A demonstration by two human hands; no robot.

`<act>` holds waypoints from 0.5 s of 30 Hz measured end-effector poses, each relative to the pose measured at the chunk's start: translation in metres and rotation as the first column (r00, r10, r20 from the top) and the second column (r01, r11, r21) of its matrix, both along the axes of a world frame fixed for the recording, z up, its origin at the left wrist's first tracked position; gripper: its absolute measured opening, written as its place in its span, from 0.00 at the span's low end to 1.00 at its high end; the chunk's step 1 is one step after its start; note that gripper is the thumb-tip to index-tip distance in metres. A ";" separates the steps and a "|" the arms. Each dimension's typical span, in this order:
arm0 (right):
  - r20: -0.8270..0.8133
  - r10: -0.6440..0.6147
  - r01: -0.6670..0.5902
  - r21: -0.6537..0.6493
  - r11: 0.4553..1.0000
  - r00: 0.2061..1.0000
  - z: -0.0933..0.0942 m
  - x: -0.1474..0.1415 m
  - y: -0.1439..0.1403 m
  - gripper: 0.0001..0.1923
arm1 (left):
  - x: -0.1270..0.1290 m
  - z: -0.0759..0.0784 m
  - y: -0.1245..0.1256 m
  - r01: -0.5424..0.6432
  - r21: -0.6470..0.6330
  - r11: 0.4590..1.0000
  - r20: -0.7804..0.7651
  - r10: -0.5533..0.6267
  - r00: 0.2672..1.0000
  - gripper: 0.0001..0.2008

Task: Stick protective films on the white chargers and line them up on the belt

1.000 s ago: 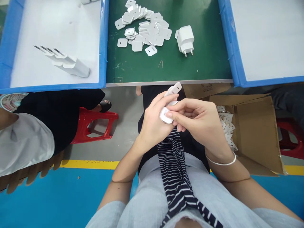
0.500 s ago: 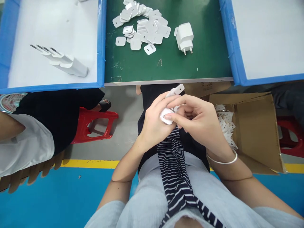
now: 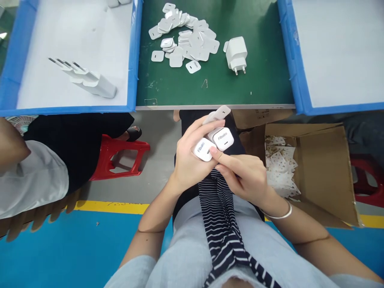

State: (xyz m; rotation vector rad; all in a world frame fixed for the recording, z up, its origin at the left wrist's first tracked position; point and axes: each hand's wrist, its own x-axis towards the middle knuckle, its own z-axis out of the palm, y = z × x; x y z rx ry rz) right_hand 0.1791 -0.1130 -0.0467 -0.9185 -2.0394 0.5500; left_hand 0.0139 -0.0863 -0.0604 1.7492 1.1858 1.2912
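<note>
Left hand [image 3: 187, 162] fingers grip several white charger bodies [image 3: 213, 143] over the lap; right hand [image 3: 244, 176] forefinger presses one end face, holding nothing. Four finished chargers [image 3: 85, 78] in the blue tray [image 3: 131, 60]; loose end plates [image 3: 186, 38] and one charger [image 3: 236, 54] left on the surface [image 3: 264, 72]. Early stage.

The left hand [image 3: 189, 160] covers the bodies of the chargers [image 3: 213, 144] it grips, so only their end faces show (how many it holds cannot be told). The top edge cuts off the desk [image 3: 264, 76] and both blue trays [image 3: 132, 60]. The neighbouring person [image 3: 33, 180] is cut by the left edge. The cardboard box [image 3: 327, 168] hides part of its white pieces [image 3: 280, 172], too small to identify.
</note>
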 end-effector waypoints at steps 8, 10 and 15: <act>0.066 0.057 -0.059 0.021 0.998 0.996 0.004 -0.001 0.003 0.15 | 0.001 -0.004 -0.002 -0.034 -0.001 0.999 0.032 0.034 0.999 0.19; 0.085 0.074 -0.077 0.035 0.996 0.994 0.004 -0.001 0.007 0.16 | -0.002 0.000 -0.001 -0.040 0.010 0.999 0.011 0.040 0.999 0.19; -0.147 -0.002 -0.009 -0.068 0.998 0.989 0.003 0.006 0.023 0.23 | -0.049 0.051 0.034 -0.122 0.174 0.977 -0.329 0.175 0.928 0.18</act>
